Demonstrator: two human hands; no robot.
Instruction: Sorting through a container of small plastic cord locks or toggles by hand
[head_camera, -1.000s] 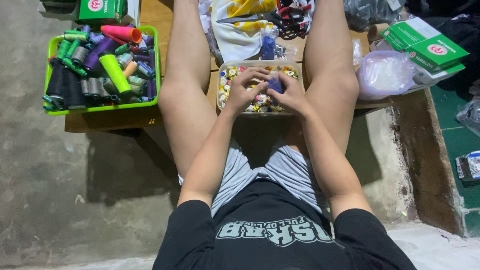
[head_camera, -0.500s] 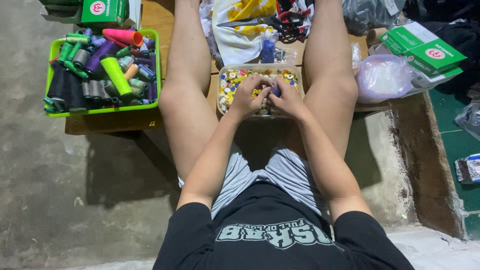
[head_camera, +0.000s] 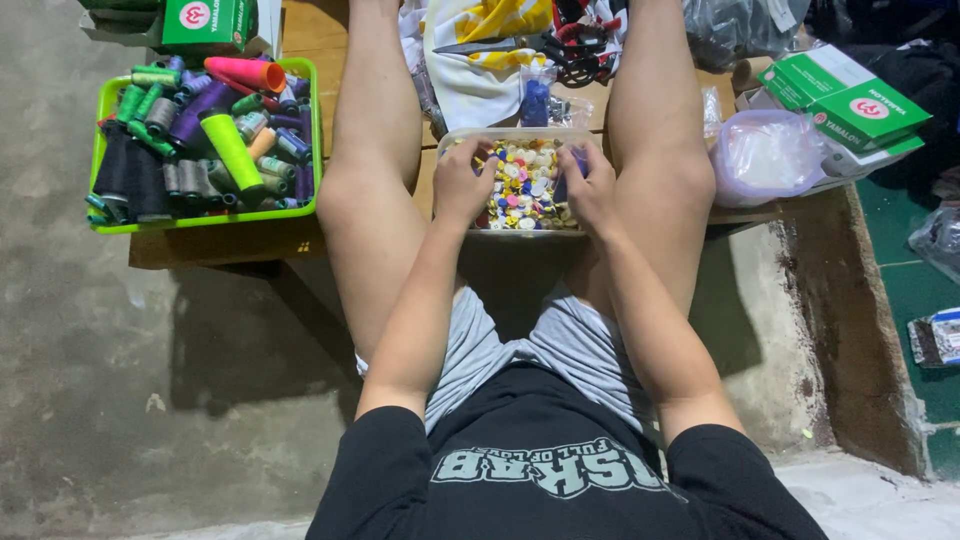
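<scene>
I see both hands in the button tub (head_camera: 520, 134) btwn my knees. Left hand (head_camera: 462, 183) curled on buttons (head_camera: 525, 190); right hand (head_camera: 590, 185) too, can't tell if either pinches one. Buttons look small, hard, slippy: pinch by the rim.

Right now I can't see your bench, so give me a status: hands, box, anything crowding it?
Left hand and right hand both on the clear box of buttons. Box sits between the knees. Scissors just beyond it, green tray of thread spools off left.
</scene>
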